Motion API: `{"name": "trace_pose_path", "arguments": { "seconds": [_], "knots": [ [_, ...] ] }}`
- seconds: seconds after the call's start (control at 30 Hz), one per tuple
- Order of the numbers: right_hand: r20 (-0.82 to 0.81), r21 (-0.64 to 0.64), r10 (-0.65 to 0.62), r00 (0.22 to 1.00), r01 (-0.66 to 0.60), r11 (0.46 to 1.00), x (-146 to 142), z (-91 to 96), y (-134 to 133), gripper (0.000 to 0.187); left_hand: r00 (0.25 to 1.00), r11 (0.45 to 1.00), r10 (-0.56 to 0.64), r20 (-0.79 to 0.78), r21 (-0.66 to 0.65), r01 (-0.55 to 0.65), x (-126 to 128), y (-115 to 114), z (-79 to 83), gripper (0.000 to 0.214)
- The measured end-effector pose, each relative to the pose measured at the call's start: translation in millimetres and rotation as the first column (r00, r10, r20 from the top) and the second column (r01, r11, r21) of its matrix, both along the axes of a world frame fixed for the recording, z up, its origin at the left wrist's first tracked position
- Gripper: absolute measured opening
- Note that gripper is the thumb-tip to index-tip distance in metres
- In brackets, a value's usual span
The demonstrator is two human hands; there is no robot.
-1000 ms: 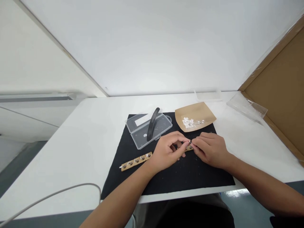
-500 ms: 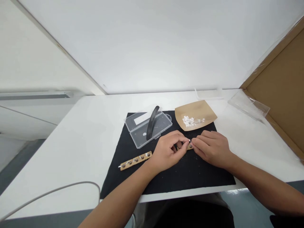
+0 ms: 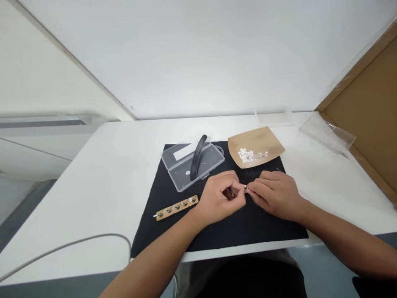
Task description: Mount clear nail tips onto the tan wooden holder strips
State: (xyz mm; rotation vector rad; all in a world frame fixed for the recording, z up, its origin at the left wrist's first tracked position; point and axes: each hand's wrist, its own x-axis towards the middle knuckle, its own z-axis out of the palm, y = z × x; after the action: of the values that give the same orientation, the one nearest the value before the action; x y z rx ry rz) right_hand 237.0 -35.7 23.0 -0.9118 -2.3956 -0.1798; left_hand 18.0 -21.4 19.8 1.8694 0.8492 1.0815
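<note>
Where the person's two hands come together over the black mat [image 3: 242, 234], seen from the head camera, a tiny shiny piece [image 3: 246, 187] sits right between the fingertips. The left hand [image 3: 221, 195] has its thumb and forefinger pressed together on the near side of it, the other fingers curled beneath. The right hand [image 3: 275, 195] pinches at it from the other side, thumb below and forefinger above, its remaining fingers folded in. The piece is too small and too covered for me to make out its shape.

Just beside the left wrist, a tan strip [image 3: 172, 211] lies slantwise on the mat, carrying a row of five round metal studs with little pale bits on them. Farther back is an open clear plastic case [image 3: 180, 180], with a curved black stick [image 3: 197, 161] leaning across it. Near the right hand, on the far side, a brown paper tray [image 3: 259, 138] holds a scatter of small white bits [image 3: 246, 155]. Away to the right, a clear box [image 3: 328, 134] rests on the white table [image 3: 83, 182] near a large sheet of cardboard [image 3: 366, 103]. A pale cable [image 3: 89, 237] loops over the table's left part.
</note>
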Motion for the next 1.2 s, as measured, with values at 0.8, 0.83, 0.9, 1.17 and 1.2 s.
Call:
{"name": "trace_pose_path", "arguments": {
  "seconds": [0.8,0.83,0.9,1.17,1.2],
  "knots": [
    [-0.380,-0.552,0.074,0.922,-0.290,0.782,5.7,10.3,0.7,0.024,0.930,0.785,-0.159,0.331,-0.529,0.322,-4.6,-1.2,3.6,0.041],
    [-0.393,-0.555,0.076,0.917,-0.302,0.775,6.2,10.9,0.9,0.023,0.928,0.788,-0.169,0.333,-0.520,0.330,-4.9,-1.4,4.2,0.040],
    [-0.416,-0.555,0.086,0.905,-0.327,0.765,7.3,11.8,1.3,0.024,0.926,0.799,-0.188,0.326,-0.498,0.338,-5.6,-1.6,5.3,0.036],
    [-0.429,-0.566,0.125,0.895,-0.373,0.735,11.3,12.5,1.9,0.028,0.932,0.860,-0.248,0.266,-0.383,0.338,-8.9,0.1,8.0,0.022],
    [-0.434,-0.569,0.123,0.893,-0.377,0.731,11.6,12.3,2.1,0.028,0.932,0.866,-0.255,0.258,-0.368,0.339,-8.9,0.1,8.1,0.021]
  ]
}}
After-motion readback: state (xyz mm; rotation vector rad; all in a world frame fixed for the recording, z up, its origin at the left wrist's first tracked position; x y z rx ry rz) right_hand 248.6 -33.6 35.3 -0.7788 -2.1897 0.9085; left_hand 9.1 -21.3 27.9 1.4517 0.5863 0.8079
